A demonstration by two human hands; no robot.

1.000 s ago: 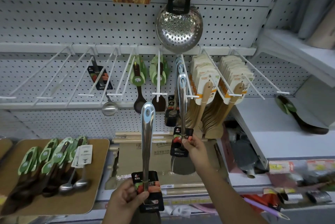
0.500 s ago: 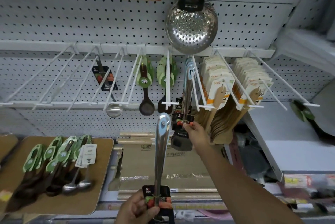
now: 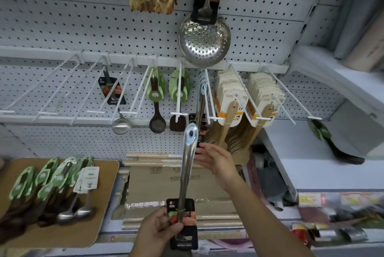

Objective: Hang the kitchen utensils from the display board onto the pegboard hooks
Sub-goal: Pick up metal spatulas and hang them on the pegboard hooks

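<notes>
Holding the steel utensil point(image 3: 188, 165) low in the middle of the frame, the left hand point(image 3: 160, 229) grips it by its label card point(image 3: 190, 218) so the hole end points up toward the hook point(image 3: 211, 107). The right hand point(image 3: 216, 159) is open, fingers straight, beside the utensils point(image 3: 201, 82) hanging there, maybe to keep them from swinging.
</notes>
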